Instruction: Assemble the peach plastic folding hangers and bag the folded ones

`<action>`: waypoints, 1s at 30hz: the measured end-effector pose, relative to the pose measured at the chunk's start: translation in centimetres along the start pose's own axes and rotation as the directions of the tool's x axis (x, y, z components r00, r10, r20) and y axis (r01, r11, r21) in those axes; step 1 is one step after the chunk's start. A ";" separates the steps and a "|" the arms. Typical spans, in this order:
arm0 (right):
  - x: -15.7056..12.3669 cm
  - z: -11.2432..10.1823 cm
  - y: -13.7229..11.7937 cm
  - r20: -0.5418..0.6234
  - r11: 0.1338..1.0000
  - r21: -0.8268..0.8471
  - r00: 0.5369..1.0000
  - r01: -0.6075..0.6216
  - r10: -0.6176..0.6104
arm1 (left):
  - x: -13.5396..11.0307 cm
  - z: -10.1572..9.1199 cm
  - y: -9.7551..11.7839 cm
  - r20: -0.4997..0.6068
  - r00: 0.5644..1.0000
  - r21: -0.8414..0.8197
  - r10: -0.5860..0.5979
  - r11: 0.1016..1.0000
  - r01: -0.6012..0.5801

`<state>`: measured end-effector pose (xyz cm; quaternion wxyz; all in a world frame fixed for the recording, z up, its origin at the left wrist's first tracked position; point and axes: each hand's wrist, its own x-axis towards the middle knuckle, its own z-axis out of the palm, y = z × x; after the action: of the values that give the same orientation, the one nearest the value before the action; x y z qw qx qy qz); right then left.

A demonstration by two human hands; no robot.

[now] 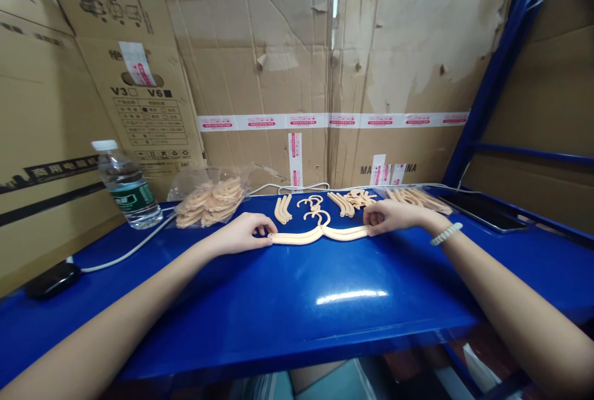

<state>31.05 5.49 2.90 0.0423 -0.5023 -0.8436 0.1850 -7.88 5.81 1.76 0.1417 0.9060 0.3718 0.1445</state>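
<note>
A cream plastic hanger point(320, 234) lies flat on the blue shelf point(297, 301), its hook pointing away from me. My left hand point(244, 233) pinches the hanger's left arm tip with curled fingers. My right hand point(394, 216), a white bracelet on its wrist, grips the right arm tip. Behind the hanger lie loose cream parts: curved arm pieces point(283, 208), hooks point(313, 203) and more arm pieces point(346, 202).
A clear bag of cream parts point(208, 197) sits at the back left beside a water bottle point(125, 185). A black device point(53, 279) with a white cable lies far left. A dark tablet point(482, 211) is at the right. Cardboard boxes point(260, 72) wall the back.
</note>
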 end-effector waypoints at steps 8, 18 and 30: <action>0.2 0.2 -0.7 -0.029 1.000 -0.021 1.000 -0.007 0.006 | -0.1 -0.3 -0.1 -0.002 1.000 0.030 -0.017 0.999 0.017; -0.2 -0.5 -0.3 -0.055 1.000 -0.029 0.998 -0.013 0.011 | -0.1 -0.2 0.1 -0.076 0.996 0.040 -0.039 0.998 0.042; 0.0 -0.7 1.0 -0.128 0.986 -0.099 0.984 -0.134 0.121 | 0.6 1.6 -1.0 -0.334 0.942 0.090 0.028 0.996 0.002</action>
<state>32.12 6.09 3.24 0.0546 -0.5670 -0.8144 0.1111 -7.55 6.71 0.01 0.0348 0.8760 0.3907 0.2806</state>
